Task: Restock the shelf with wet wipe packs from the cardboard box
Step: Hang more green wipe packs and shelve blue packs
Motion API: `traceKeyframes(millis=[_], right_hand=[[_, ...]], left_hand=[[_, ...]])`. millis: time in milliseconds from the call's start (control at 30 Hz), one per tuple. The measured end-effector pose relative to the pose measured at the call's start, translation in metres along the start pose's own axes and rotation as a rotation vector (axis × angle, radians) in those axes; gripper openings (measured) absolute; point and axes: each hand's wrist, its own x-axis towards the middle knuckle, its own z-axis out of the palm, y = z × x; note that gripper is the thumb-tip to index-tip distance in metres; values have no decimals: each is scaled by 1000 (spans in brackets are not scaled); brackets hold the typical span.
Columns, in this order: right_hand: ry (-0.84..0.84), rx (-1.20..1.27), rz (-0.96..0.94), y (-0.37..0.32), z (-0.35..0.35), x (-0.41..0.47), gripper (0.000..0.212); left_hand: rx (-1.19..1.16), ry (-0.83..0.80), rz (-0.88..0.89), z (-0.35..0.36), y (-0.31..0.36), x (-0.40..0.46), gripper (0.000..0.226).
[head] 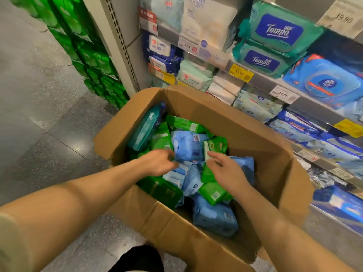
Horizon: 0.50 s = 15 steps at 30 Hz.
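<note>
The box (196, 232) on the floor is still heaped with packs, so most restocking remains. The left hand (157, 162) curls onto a blue pack (188, 146); the right hand (225, 169) pinches a green pack (215, 147). The shelf (261, 79) looks well filled.

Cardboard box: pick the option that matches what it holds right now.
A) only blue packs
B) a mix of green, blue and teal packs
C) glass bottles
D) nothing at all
B: the cardboard box holds green packs, blue packs and a teal Tempo pack jumbled together, with the left hand and right hand reaching in among them.
</note>
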Motion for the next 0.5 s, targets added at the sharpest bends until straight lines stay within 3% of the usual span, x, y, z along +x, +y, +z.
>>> traceKeyframes(millis=[167,400,500], right_hand=[[-76,72,140,19,67,6,22],[-220,-101,262,48,118,13,51],[-255,-142,268,49,126,15,38]], left_hand=[[217,-74,13,31,-24,5,50],[270,-129,15,55,-42,13,50],[292,-132,26,60,-45,15,50]])
